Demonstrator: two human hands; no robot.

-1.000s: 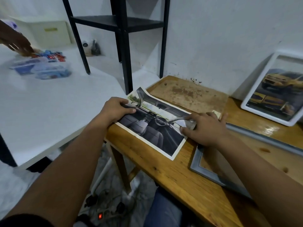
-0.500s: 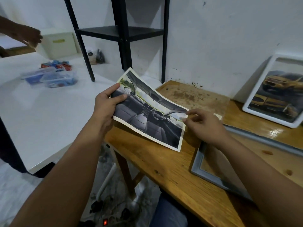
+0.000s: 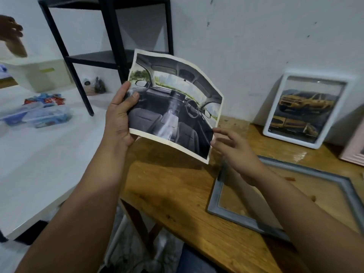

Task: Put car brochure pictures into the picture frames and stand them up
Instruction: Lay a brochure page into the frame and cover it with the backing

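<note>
Glossy car-interior picture [image 3: 173,107] sits mid-frame above the wooden table [image 3: 177,194], pinched at its left edge by the left hand [image 3: 120,117]. Right hand [image 3: 234,152], fingers loosely spread, touches its lower right corner. Grey frame [image 3: 226,211] lies flat at lower right; white frame [image 3: 275,133] with a yellow-car picture leans on the wall, right.

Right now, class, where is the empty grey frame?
The grey frame lies flat on the wooden table, lower right, beneath the right hand, before the standing white frame.
</note>
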